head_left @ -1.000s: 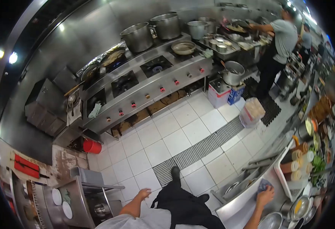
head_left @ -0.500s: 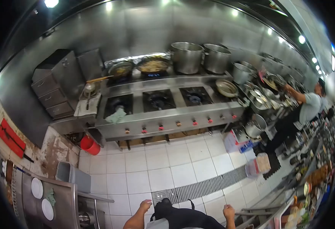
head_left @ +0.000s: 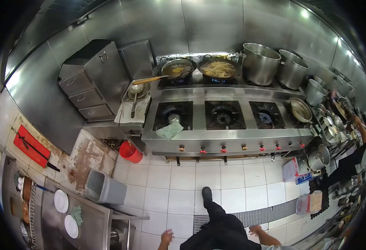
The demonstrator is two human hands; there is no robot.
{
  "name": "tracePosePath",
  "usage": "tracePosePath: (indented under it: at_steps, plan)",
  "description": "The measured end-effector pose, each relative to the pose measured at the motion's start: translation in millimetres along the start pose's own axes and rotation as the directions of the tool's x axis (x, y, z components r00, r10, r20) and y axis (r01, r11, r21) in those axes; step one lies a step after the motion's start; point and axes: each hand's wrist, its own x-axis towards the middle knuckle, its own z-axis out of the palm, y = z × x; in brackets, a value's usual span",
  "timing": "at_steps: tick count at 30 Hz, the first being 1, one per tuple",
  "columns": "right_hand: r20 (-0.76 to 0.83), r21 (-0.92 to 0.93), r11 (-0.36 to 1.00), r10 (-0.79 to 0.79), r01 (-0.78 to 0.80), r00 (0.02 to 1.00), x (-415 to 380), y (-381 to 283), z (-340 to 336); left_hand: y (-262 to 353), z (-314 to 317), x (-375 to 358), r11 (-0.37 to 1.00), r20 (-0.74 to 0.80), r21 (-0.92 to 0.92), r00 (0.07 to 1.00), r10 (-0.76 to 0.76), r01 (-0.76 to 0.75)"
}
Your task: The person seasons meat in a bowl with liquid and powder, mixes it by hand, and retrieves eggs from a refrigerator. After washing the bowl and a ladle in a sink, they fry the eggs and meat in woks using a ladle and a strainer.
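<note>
Both hands have dropped lower in view since half a second ago, and the view has swung left, so that the stove range (head_left: 226,135) is now sitting nearly centred, while the co-worker who was standing at the far right is showing only as an arm (head_left: 360,125) at the edge. The left hand (head_left: 166,237) is hanging free at the bottom edge, fingers loosely spread, its grip wide and holding nothing. The right hand (head_left: 256,230) is likewise swinging bare beside the dark trouser leg (head_left: 218,227), fingers open, gripping nothing. One dark shoe (head_left: 207,195) is stepping forward onto the white floor tiles (head_left: 183,183), just beyond the floor drain grate (head_left: 249,216).

Nearest the left hand, a steel counter (head_left: 93,221) is carrying two white plates (head_left: 61,201) and a green cloth (head_left: 77,214); a grey bin (head_left: 103,188) is standing just beside it. A red bucket (head_left: 130,152) is sitting under the range's left end. On the range, a green rag (head_left: 169,130) is lying at the left burner, and two woks (head_left: 218,68) holding food are resting at the back next to two tall stockpots (head_left: 260,63). A steel drawer cabinet (head_left: 93,81) is standing left of the range.
</note>
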Motion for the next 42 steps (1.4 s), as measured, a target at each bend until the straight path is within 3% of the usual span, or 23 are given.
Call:
tracePosePath:
  at_steps: [1, 3, 4, 5, 6, 7, 10, 11, 12, 14, 15, 16, 17, 18, 22, 24, 26, 29, 30, 32, 35, 37, 42]
  plan:
    - [0.022, -0.384, 0.917, -0.110, 0.110, 0.994, 31.5, -16.8, -22.4, -28.2, -9.5, 0.5, 0.996, -0.029, -0.028, 0.996, -0.086, 0.085]
    - [0.001, -0.380, 0.923, -0.064, 0.059, 0.998, 40.9, -82.3, -83.5, -49.2, -20.2, -14.6, 0.975, -0.070, -0.112, 0.977, -0.203, 0.194]
    - [-0.137, -0.617, 0.721, -0.494, 0.316, 0.859, 118.1, -56.6, -76.6, -46.0, -21.5, -24.7, 0.959, -0.083, -0.164, 0.966, -0.246, 0.230]
    - [-0.199, -0.401, 0.879, -0.358, 0.258, 0.912, 88.7, -114.1, -116.3, -41.0, -22.4, -32.1, 0.949, -0.098, -0.205, 0.960, -0.264, 0.240]
    - [-0.188, -0.481, 0.828, -0.418, 0.288, 0.889, 92.5, -146.8, -142.3, -33.6, -22.6, -38.9, 0.940, -0.116, -0.243, 0.954, -0.275, 0.241]
    - [-0.246, -0.209, 0.936, -0.330, 0.282, 0.911, 121.6, -169.8, -153.1, -20.4, -22.5, -45.5, 0.933, -0.133, -0.277, 0.952, -0.276, 0.231]
    - [-0.283, -0.100, 0.927, -0.375, 0.362, 0.883, 156.4, -257.7, -208.0, 16.7, -21.5, -53.0, 0.923, -0.181, -0.361, 0.961, -0.211, 0.135]
    - [-0.212, -0.418, 0.820, -0.507, 0.391, 0.835, 162.5, -297.8, -231.4, 27.4, -23.0, -50.8, 0.922, -0.206, -0.380, 0.965, -0.161, 0.073]
    - [-0.293, -0.641, 0.617, -0.747, 0.457, 0.597, 169.8, -326.4, -244.4, 38.8, -25.4, -48.5, 0.915, -0.235, -0.404, 0.967, -0.102, -0.002]
    - [-0.319, -0.388, 0.771, -0.627, 0.505, 0.711, 108.9, -422.5, -290.8, 60.0, -32.3, -39.5, 0.874, -0.293, -0.448, 0.954, 0.057, -0.189]
    - [-0.345, -0.628, 0.546, -0.834, 0.554, 0.431, 135.5, -443.6, -292.4, 70.6, -36.1, -32.5, 0.843, -0.316, -0.458, 0.938, 0.142, -0.282]
    - [-0.464, -0.181, 0.705, -0.676, 0.685, 0.573, 126.9, -477.5, -301.1, 82.0, -35.8, -22.5, 0.801, -0.326, -0.478, 0.919, 0.219, -0.361]
    - [-0.424, -0.269, 0.618, -0.764, 0.738, 0.485, 127.7, -508.1, -309.3, 94.0, -38.3, -10.2, 0.803, -0.302, -0.483, 0.927, 0.222, -0.350]
    - [-0.393, -0.105, 0.677, -0.701, 0.729, 0.595, 91.8, -545.6, -324.1, 105.1, -40.8, 2.5, 0.805, -0.278, -0.487, 0.934, 0.224, -0.338]
    - [-0.291, 0.008, 0.614, -0.754, 0.790, 0.589, 49.4, -633.4, -335.7, 152.7, -49.4, 32.7, 0.948, -0.177, -0.301, 0.983, 0.055, -0.107]
    - [-0.237, 0.027, 0.574, -0.791, 0.818, 0.563, 44.6, -652.1, -331.7, 164.7, -67.3, 52.7, 0.976, -0.079, -0.175, 0.990, 0.114, -0.126]
    - [-0.176, 0.044, 0.539, -0.824, 0.841, 0.538, 46.6, -665.6, -321.2, 175.7, -76.4, 88.5, 0.971, -0.243, -0.238, 0.969, -0.045, -0.015]
    - [0.014, 0.321, 0.708, -0.667, 0.629, 0.745, 38.1, -677.9, -311.4, 214.9, -112.4, 133.6, 0.962, -0.279, -0.271, 0.960, -0.040, -0.039]
    - [0.018, 0.312, 0.756, -0.610, 0.575, 0.792, 26.7, -686.1, -312.1, 234.2, -129.5, 145.2, 0.944, -0.262, -0.324, 0.965, -0.020, -0.069]
    - [0.016, 0.359, 0.768, -0.573, 0.531, 0.819, 50.2, -697.7, -304.3, 261.3, -163.0, 197.6, 0.965, -0.369, -0.073, 0.906, 0.208, -0.251]
    - [-0.075, 0.087, 0.723, -0.681, 0.685, 0.728, 39.6, -719.6, -307.9, 359.3, -217.0, 248.5, 0.898, -0.333, -0.075, 0.859, 0.388, -0.434]
    - [-0.132, 0.186, 0.773, -0.592, 0.607, 0.795, 13.7, -760.9, -319.7, 409.4, -255.9, 303.2, 0.778, -0.223, -0.192, 0.799, 0.559, -0.598]
    - [-0.217, 0.345, 0.741, -0.534, 0.576, 0.817, -35.7, -842.3, -345.6, 562.8, -313.1, 307.5, 0.734, -0.178, -0.051, 0.730, 0.660, -0.677]
